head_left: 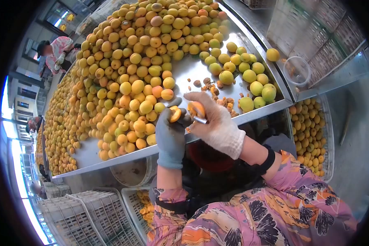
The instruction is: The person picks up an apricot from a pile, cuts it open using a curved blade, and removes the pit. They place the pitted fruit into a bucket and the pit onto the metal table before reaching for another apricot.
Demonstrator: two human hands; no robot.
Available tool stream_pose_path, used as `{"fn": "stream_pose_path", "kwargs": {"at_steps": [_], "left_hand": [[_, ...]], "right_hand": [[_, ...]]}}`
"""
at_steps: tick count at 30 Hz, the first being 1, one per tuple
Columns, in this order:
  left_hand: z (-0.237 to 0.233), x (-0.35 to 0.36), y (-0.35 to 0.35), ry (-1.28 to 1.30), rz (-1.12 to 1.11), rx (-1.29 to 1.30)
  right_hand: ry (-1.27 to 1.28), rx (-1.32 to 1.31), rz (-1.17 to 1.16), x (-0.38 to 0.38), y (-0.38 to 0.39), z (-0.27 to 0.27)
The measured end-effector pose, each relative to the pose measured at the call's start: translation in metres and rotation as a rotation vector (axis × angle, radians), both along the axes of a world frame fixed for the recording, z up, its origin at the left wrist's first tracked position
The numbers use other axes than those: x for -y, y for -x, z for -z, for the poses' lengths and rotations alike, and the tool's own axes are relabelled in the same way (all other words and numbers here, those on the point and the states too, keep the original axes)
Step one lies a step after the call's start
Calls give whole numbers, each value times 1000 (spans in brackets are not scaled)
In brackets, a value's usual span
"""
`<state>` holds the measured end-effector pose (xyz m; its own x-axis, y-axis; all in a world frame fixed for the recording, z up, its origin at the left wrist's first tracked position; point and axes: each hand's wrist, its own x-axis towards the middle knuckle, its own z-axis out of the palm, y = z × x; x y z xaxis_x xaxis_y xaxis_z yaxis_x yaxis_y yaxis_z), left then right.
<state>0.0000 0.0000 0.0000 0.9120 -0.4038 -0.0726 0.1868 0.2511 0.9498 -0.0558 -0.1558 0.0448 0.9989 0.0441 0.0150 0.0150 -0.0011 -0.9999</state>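
My left hand (171,139), in a grey glove, is closed around a cut apricot half (175,114), its hollow side showing. My right hand (221,127) wears a white knit glove. Its fingers hold another apricot half (197,109) and a small metal tool (200,120), whose exact kind I cannot make out. Both hands are close together above the table's near edge. Just beyond them, apricot pits and orange scraps (207,85) lie on the metal surface. A big heap of whole apricots (131,61) rises to the left, and greener apricots (256,88) lie to the right.
A raised metal rim (266,110) borders the table. Crates of apricots stand below at right (309,135) and lower left (141,205). Stacked plastic crates (86,219) are at left, with more (311,33) upper right near a clear round container (297,71). A co-worker (59,53) is far left.
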Motion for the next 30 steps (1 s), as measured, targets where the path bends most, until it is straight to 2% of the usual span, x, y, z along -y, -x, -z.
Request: {"fn": "stream_pose_path", "kwargs": {"at_steps": [2,3,5,9,13,15,16,17,19,21,23,24,27,30], "left_hand": [[-7,7,2,80,-58,5],[-17,4,3,54,-53,13],[-24,12,10,487,-83,-327],[-29,19,15,337,-135,-306],[-27,18,17,475,-46,-387],[-32,20,20,444,-51,-332],[-33,21,19,321,-61,-359],[-34,21,20,322,-57,-366],[-35,25,25,124,-11,-343],[-40,33,31,46,23,-373],[-39,39,38,-121,41,-341],[-40,40,39,-100,134,-326],[-36,50,44,-143,51,-424],[-28,50,45,-107,100,-507]], "right_hand": [[498,111,65,-5,8,-4],[471,117,73,-13,8,-5],[438,151,-94,-13,12,-5],[469,98,-149,-5,11,-12],[440,137,-29,2,8,-12],[-114,248,91,6,3,-11],[-288,137,124,10,3,-18],[-175,337,248,16,-4,-16],[-703,79,231,36,0,-33],[-884,150,329,41,-5,-35],[-875,217,387,44,-6,-29],[-893,212,403,45,-5,-31],[-904,240,421,42,-3,-31],[-788,267,406,42,0,-33]]}}
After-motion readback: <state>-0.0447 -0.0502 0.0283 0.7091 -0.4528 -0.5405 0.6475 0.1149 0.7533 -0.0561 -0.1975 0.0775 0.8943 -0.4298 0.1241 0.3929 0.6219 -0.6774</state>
